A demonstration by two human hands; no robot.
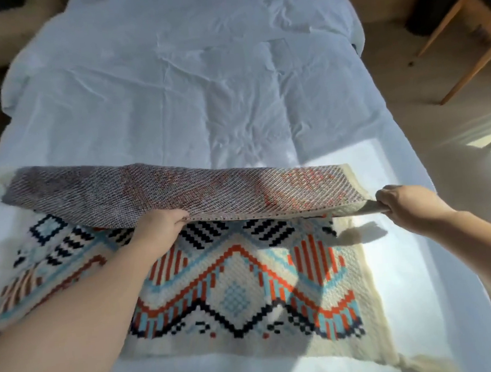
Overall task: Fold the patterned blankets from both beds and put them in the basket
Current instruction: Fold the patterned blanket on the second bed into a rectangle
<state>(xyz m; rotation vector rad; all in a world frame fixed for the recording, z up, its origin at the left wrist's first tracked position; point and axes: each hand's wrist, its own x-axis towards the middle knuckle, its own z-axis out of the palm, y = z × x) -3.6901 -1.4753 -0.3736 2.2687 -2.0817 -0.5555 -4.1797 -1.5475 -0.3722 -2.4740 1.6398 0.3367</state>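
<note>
Here, both hands' grip (pinched) on blanket [245,274] edge

Bare forearms, sleeveless, unadorned hands [159,226]

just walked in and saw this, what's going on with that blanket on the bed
A person is folding a patterned blanket on a bed with a white duvet. Both hands grip one lifted edge: the left hand near its middle, the right hand at a corner. That edge is held above the rest, showing the blanket's plain woven underside, so the fold is only partly made. No basket is in view.
</note>
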